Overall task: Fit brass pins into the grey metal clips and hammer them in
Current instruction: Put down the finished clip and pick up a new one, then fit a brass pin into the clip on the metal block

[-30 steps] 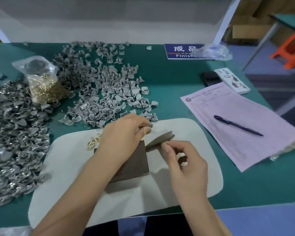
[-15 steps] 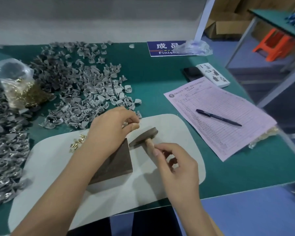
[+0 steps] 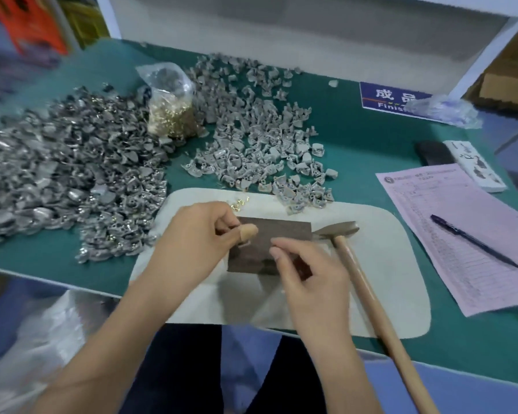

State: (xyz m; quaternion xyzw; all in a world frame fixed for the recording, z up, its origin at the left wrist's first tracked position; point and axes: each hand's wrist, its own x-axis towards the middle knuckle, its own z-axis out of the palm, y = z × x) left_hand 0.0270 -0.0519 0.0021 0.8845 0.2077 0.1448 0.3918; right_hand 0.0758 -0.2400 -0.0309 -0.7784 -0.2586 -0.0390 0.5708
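Green table (image 3: 356, 150) carries grey clips (image 3: 260, 150), pin bag (image 3: 169, 106), white mat (image 3: 395, 279), pink form (image 3: 461, 234).

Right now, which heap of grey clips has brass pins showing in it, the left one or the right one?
The left heap of clips: brass glints dot it and it looks shinier. The right heap of clips is plain matte grey.
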